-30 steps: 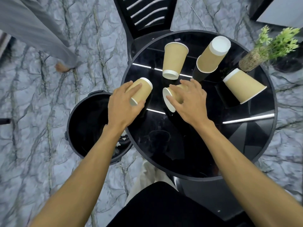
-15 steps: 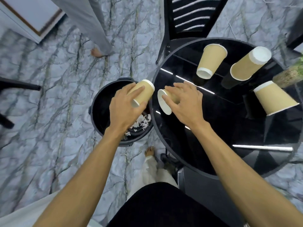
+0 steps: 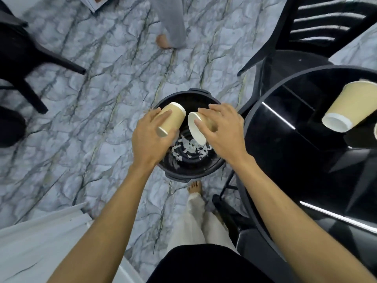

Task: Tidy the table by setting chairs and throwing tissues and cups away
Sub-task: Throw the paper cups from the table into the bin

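My left hand (image 3: 150, 137) grips a tan paper cup (image 3: 173, 117) with a white rim, held tilted over the black bin (image 3: 179, 176). My right hand (image 3: 222, 131) grips a second tan paper cup (image 3: 195, 127), its white open mouth facing me, also above the bin's opening. White tissue scraps (image 3: 189, 149) lie at the bottom of the bin. Another tan cup (image 3: 346, 111) lies on its side on the round black glass table (image 3: 285, 152) at the right; the edge of one more cup shows at the frame's right border.
A black slatted chair (image 3: 318, 23) stands behind the table at top right. Another black chair (image 3: 22, 58) stands at the left. A person's bare foot and grey trouser leg (image 3: 171, 31) are beyond the bin. My own foot (image 3: 194, 185) is beside the bin.
Both hands have carried their cups leftward off the table and now hold them over the bin. The view has swung left, so the table sits at the right.
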